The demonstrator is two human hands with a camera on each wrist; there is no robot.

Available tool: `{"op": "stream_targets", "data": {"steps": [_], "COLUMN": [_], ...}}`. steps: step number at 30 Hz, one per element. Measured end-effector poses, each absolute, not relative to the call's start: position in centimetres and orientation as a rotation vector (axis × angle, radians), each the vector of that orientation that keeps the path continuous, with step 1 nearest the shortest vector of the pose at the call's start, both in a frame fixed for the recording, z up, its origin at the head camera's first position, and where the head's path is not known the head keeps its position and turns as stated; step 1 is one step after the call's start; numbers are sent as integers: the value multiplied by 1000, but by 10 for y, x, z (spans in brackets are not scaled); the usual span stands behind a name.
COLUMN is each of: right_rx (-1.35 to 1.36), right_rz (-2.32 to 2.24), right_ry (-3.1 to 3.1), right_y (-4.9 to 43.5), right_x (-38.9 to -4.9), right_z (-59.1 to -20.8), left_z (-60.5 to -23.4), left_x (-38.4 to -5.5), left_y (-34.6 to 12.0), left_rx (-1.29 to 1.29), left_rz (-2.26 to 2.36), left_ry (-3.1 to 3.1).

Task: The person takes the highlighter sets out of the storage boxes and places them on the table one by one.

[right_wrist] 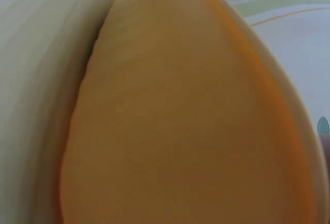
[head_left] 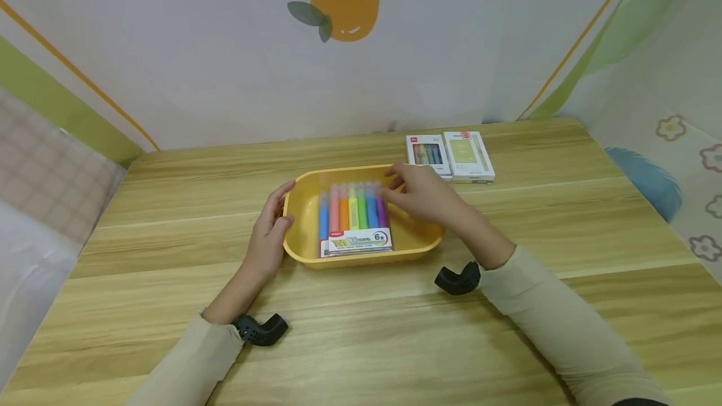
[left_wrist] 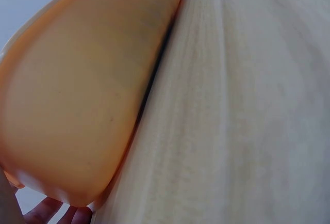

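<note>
A yellow plastic basket (head_left: 304, 261) sits on the wooden table, its outer wall filling much of both wrist views. My left hand (head_left: 267, 237) grips its left end, thumb at the rim and fingers along the outside. Inside lies a clear pack of highlighters (head_left: 353, 208) in several colours, with a white label along the near edge. A second pack, showing a blue highlighter (head_left: 323, 221), lies partly hidden beneath it. My right hand (head_left: 420, 190) reaches over the right part of the basket, fingers bent, fingertips at the upper pack's far right corner; whether they pinch it is unclear.
Behind the basket on the right, a white box with a window showing coloured sticks (head_left: 427, 154) lies beside a white and green box (head_left: 467, 155). The wooden table (head_left: 361, 343) ends at a wall covering with a printed orange (head_left: 346, 2).
</note>
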State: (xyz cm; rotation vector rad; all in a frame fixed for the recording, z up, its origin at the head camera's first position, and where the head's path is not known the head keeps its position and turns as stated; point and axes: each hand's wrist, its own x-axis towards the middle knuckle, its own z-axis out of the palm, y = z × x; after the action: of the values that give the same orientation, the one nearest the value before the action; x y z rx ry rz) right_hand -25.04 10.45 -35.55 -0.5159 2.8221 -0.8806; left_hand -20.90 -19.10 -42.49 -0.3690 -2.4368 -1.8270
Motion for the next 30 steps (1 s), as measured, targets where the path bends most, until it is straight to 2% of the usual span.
{"op": "stream_targets", "data": {"steps": [16,30], "right_rx": [-489,-483], "right_rz": [-522,-693], "right_ry": [2888,2795], "right_y": [87,83], "right_x": [-241,-242], "right_z": [-361,-366], "left_z": [-424,-423], "left_x": [-209,-209], "left_y": [-191,-191], "left_rx": [-365,-356], "left_rz": [-1837,-1845], "left_ry": [-2444,-2446]}}
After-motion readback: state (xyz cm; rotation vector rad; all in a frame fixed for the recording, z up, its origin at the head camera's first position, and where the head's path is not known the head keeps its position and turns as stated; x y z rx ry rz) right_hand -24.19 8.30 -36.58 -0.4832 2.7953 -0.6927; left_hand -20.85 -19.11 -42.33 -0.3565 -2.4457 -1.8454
